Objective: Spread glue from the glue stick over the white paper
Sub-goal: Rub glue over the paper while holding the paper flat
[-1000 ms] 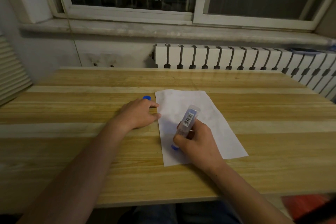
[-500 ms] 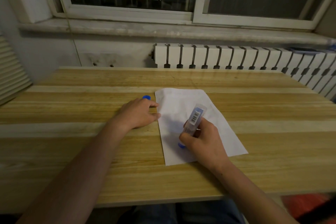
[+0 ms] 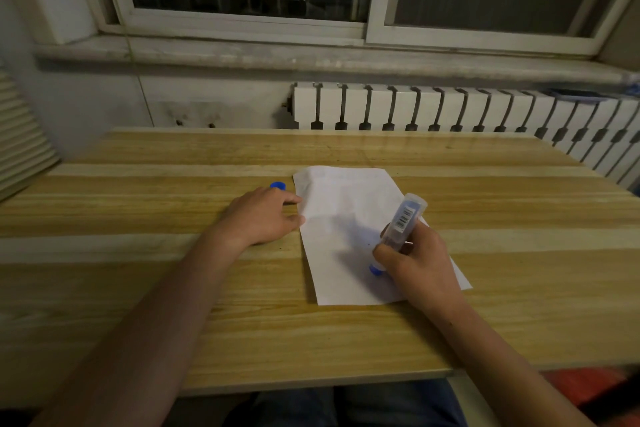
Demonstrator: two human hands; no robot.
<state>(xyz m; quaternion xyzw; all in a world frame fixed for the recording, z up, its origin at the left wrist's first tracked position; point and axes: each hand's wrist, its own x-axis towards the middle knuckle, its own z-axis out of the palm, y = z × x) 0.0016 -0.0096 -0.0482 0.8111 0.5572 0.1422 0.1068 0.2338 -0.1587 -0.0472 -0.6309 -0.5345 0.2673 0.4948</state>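
Right hand (image 3: 417, 262) grips the tilted clear-and-blue glue stick (image 3: 401, 229), its blue tip on the white paper sheet (image 3: 341, 218) lying on the striped wooden table (image 3: 173, 288). Left hand (image 3: 263, 215), fingers relaxed, presses the sheet's left edge.

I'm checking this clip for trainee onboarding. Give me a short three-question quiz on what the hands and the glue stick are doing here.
1. True or false: the right hand grips the glue stick with its blue tip down on the white paper.
2. Where does the left hand rest?
A. On the window sill
B. On the table, fingertips at the paper's left edge
C. On the glue stick
3. Fill in: the small blue cap lies on the table just beyond the ____ hand.

Key: 1 true; 2 B; 3 left.
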